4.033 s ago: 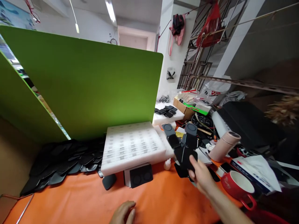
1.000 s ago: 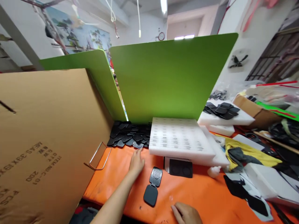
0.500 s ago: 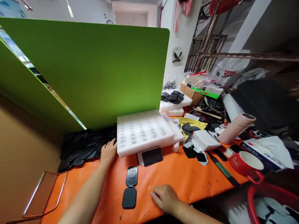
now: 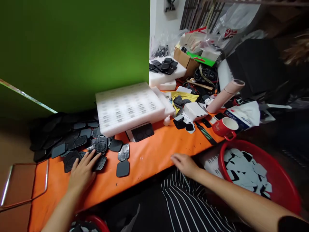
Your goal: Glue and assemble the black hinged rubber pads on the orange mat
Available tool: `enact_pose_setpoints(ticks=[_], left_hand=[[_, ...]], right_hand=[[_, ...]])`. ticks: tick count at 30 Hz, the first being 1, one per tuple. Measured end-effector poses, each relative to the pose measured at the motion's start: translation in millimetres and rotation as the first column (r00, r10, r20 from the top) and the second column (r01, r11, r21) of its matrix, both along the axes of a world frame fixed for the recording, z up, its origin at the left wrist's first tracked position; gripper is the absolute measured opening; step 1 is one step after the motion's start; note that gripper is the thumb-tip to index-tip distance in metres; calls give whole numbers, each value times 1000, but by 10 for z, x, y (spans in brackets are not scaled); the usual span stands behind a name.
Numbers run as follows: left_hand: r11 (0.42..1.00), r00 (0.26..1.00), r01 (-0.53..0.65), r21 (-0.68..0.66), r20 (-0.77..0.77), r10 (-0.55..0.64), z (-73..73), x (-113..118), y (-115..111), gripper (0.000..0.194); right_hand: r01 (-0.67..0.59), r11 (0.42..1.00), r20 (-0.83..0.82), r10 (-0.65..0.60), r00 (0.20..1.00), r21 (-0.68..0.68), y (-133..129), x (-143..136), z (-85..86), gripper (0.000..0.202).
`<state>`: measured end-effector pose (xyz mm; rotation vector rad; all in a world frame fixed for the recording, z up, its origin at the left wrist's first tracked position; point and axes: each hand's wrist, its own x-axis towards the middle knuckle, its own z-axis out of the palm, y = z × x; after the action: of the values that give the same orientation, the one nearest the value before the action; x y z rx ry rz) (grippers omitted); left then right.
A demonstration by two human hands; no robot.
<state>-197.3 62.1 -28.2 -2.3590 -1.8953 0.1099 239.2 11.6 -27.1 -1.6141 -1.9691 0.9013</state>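
Observation:
My left hand [image 4: 83, 170] lies with its fingers spread on several black hinged pieces [image 4: 71, 160] at the left front of the orange-covered table [image 4: 154, 151]. More of these dark pieces form a heap [image 4: 58, 129] behind it. To its right, an unfolded black piece [image 4: 123, 168] lies flat, its ribbed half toward the back and its smooth half toward the front. My right hand [image 4: 184, 163] is by the table's front edge, fingers curled together; what they hold, if anything, cannot be made out.
A white foam block [image 4: 130, 111] stands behind the unfolded piece. On the right are a small white bottle [image 4: 166, 120], a red mug [image 4: 223, 129], a pink flask [image 4: 225, 96] and a red basin [image 4: 277, 180] of pale pieces. A wire frame [image 4: 47, 180] is far left.
My left hand has come forward from beside the foam block, and black pieces now lie spread under and around it. My right hand has shifted right. The view has tilted down and turned right.

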Motion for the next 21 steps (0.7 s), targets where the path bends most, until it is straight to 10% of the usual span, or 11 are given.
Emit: enact_pose_setpoints(ticks=[4,8,11,14,17,21], left_hand=[[999,1000,-3,-48,21,4,-18,26,-106,62],[994,996,-15,-110,81,24,-8,62,-140,66],[994,979,-102,-49,169,109,44,114,-269,64],[960,898,-277,46,367,242,33,190,-483,52],[840,708,-542,-10,533,463,-51,308,-651,42],[694,488,-704,-149,608,626,-90,501,-649,41]], right_hand=[[260,936,-16,-272,962,-238,-327,444,-107,34],[268,734,-323,-555,767,-624,-432,204,-417,39],[286,705,-373,-623,687,-649,-429,52,-585,44],[233,793,-299,-459,837,-563,-446,150,-622,49],[-88,900,-222,-9,975,-427,-465,292,-540,38],[-345,851,-115,327,938,-397,-391,161,-337,33]])
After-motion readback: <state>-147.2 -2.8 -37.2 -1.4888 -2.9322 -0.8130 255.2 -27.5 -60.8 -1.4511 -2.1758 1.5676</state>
